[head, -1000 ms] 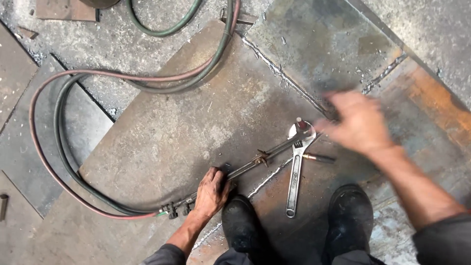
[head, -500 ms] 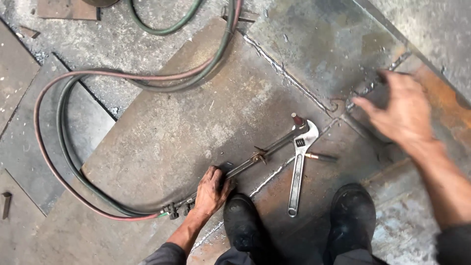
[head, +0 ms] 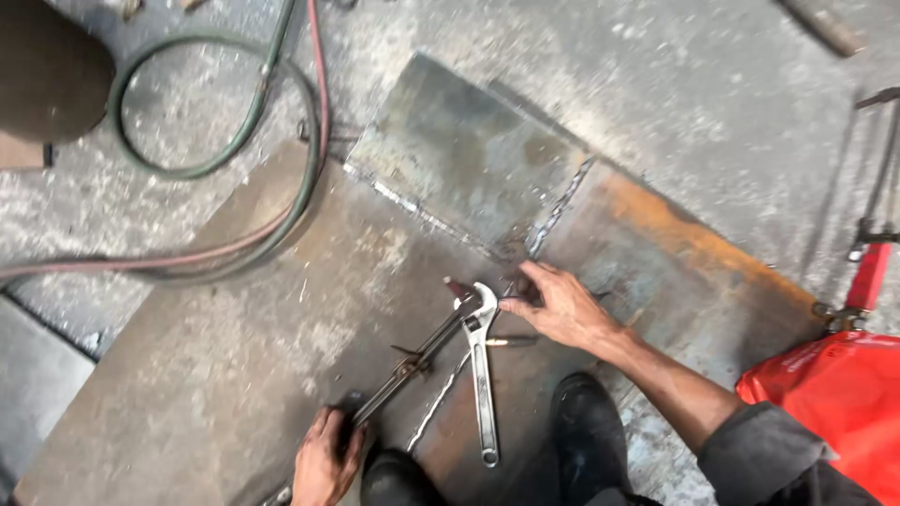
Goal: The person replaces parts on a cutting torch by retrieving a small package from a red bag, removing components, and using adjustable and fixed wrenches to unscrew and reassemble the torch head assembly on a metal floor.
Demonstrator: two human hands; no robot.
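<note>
My right hand (head: 562,307) has swung back from the far plate and now rests open-fingered beside the wrench (head: 482,375), while my left hand (head: 323,459) stays clenched on the torch (head: 412,364).

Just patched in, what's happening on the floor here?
A person crouches over steel plates on a concrete floor. The left hand grips the handle end of a cutting torch lying on the plate, its hoses looping away up left. The right hand rests on the plate beside the torch tip, fingers near the head of an adjustable wrench that lies flat. A red object sits at the right.
</note>
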